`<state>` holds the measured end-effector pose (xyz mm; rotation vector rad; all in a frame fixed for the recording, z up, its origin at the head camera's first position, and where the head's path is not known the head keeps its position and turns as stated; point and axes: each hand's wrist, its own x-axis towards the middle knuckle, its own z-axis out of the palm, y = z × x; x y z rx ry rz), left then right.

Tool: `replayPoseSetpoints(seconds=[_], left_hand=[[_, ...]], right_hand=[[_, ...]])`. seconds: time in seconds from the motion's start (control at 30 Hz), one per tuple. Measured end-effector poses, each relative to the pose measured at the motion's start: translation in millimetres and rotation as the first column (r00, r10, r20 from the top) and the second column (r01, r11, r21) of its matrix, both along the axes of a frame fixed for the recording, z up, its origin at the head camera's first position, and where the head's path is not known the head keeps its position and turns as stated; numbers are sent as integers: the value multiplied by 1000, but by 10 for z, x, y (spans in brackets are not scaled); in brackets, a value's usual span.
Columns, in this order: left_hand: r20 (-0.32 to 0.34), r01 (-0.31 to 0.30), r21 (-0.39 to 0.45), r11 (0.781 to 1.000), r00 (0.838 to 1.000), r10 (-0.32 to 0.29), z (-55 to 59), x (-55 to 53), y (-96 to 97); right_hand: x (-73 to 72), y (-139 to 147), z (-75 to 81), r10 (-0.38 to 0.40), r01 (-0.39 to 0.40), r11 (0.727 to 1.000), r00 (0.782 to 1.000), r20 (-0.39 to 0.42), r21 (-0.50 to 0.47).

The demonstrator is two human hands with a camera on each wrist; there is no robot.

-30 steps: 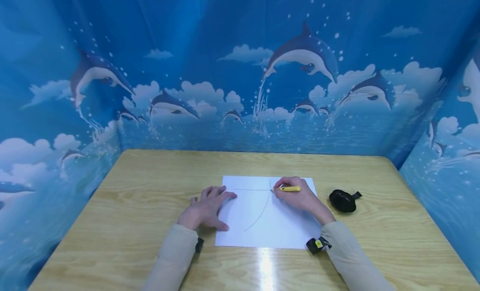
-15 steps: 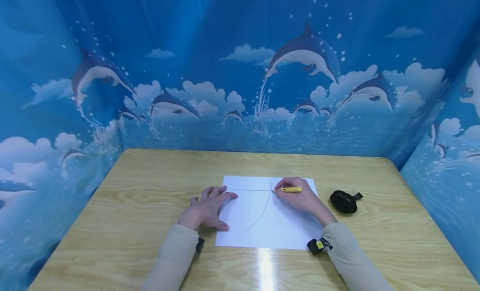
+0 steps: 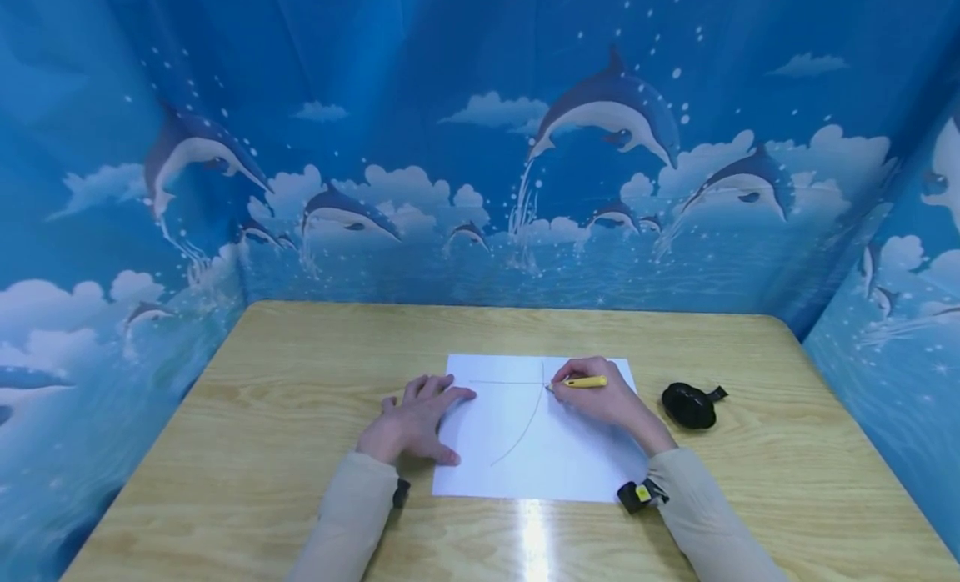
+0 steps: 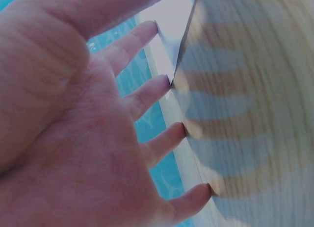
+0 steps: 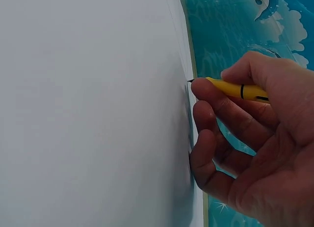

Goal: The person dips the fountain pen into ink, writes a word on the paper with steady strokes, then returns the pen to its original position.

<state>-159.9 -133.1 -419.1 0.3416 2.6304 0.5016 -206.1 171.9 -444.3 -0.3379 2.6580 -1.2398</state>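
Note:
A white sheet of paper (image 3: 480, 478) lies on the table, bearing a horizontal line, a short vertical line and a long curve. My left hand (image 3: 416, 419) rests with spread fingers over the sheet's left edge. In the left wrist view, the fingertips (image 4: 177, 130) of that hand touch the wood and the paper's edge. My right hand (image 3: 603, 398) pinches a yellow pen (image 3: 587, 382) between thumb and fingers. Its dark tip meets the paper by the right end of the horizontal line. In the right wrist view the pen (image 5: 230, 88) slants across, with its rear end hidden by the hand.
A black rounded object with a short tab (image 3: 688, 405) lies right of the paper; its kind is unclear. The wooden table (image 3: 262, 382) runs back to a blue dolphin-print curtain (image 3: 420, 148). Each wrist wears a black camera mount (image 3: 636, 495).
The pen tip has shifted very slightly toward me, just below the horizontal line's end. The head view has drifted a little. My left hand stays in place on the paper's edge.

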Motion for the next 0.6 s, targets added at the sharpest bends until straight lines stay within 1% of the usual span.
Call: replayPoseSetpoints(seconds=[0.27, 0.6], left_hand=[[0, -3, 2, 1000, 1000, 3, 2, 16, 4], [-4, 3, -1, 1000, 1000, -3, 6, 12, -7]], right_hand=[[14, 16, -12, 0, 0, 1000, 999, 32, -14], [31, 35, 1, 22, -22, 1000, 999, 38, -7]])
